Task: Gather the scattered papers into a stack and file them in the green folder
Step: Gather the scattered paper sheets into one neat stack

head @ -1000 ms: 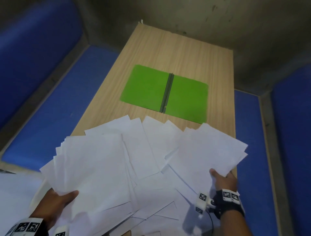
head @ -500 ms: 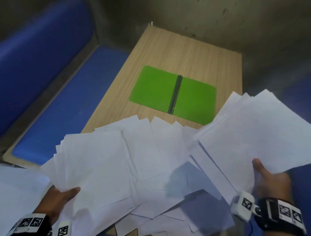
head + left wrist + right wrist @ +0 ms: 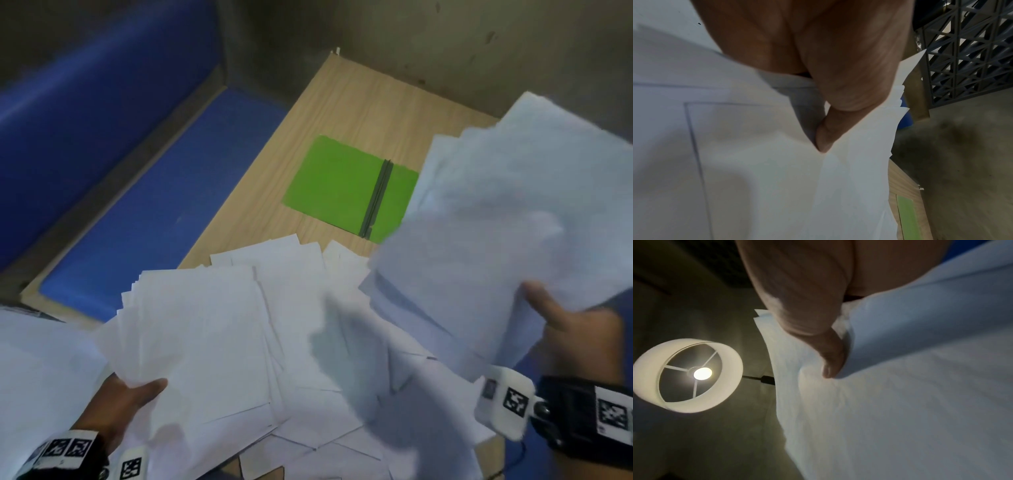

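Note:
White papers [image 3: 308,342] lie scattered over the near half of the wooden table [image 3: 359,109]. My right hand [image 3: 575,339] grips a bundle of sheets [image 3: 496,222] by its near corner, thumb on top, and holds it tilted in the air at the right, covering the right part of the open green folder [image 3: 335,185]. In the right wrist view that thumb presses into the sheets [image 3: 900,386]. My left hand [image 3: 123,404] pinches another bunch of papers [image 3: 198,335] at the near left, thumb on top [image 3: 824,139]. The folder [image 3: 907,217] lies flat with a dark spine.
Blue padded benches [image 3: 144,192] flank the table on both sides. Grey walls [image 3: 445,34] close off the far end. A lit lamp with a round white shade [image 3: 688,376] shows in the right wrist view. A dark lattice panel [image 3: 970,48] stands past the table's left side.
My right hand has lifted its bundle off the table, up and to the right, so it now hides part of the folder. The left hand keeps its hold on its bunch.

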Demonstrator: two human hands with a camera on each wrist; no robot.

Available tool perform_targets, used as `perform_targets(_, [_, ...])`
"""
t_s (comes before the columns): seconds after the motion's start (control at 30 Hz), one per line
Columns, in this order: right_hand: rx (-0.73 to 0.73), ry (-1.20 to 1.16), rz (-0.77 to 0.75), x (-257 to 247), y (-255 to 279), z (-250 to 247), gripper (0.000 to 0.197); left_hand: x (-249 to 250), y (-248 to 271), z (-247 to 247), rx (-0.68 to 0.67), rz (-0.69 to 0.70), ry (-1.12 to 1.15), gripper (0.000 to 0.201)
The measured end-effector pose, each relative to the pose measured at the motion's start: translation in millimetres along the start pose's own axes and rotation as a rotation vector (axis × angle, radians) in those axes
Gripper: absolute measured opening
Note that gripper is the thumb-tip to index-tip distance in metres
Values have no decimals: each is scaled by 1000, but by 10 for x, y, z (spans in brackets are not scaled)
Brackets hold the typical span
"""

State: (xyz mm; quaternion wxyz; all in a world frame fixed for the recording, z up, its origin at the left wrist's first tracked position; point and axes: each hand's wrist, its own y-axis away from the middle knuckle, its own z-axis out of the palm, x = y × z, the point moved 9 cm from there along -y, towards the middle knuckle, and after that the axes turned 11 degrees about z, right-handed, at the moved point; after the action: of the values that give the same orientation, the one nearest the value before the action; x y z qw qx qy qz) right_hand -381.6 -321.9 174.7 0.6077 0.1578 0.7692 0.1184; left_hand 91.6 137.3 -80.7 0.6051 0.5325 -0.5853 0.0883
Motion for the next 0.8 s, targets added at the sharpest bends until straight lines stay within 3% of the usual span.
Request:
perform_targets(0.03, [-57,-70,36,17,61,176,8,-20,-17,-27,2,0,-8,50])
perform_targets(0.1, [-148,-30,-36,69,141,651,20,7,-17,-73,13,8,-35,46])
perform_targets(0.17, [-322,-3,67,417,118,1167,31,34,-13,-108,24,12,-44,41])
perform_targets(0.3, [-444,497,231,1298,124,2023,23,81,-8,-147,32,22,-50,44])
perform_targets(0.37, [-476,732,230,1643,164,2342,31,149,24,-149,48,42,-72,41])
perform_targets(0.43, [-417,815,250,1898,130,2489,39,201,60,-130,63,48,-50,43])
perform_targets(0.53, [-341,808,270,2025,180,2642,75,179,69,-91,65,47,-57,65])
perform_targets(0.6, [-351,833,289,2069,214,2732,87,142,43,-71,48,56,-54,68])
perform_targets(0.7, [-376,876,290,2133,173,2821,84,157,64,-33,34,33,-104,45])
perform_targets(0.8, [-471,889,269,2193,153,2867,72,156,46,-6,9,24,-72,44])
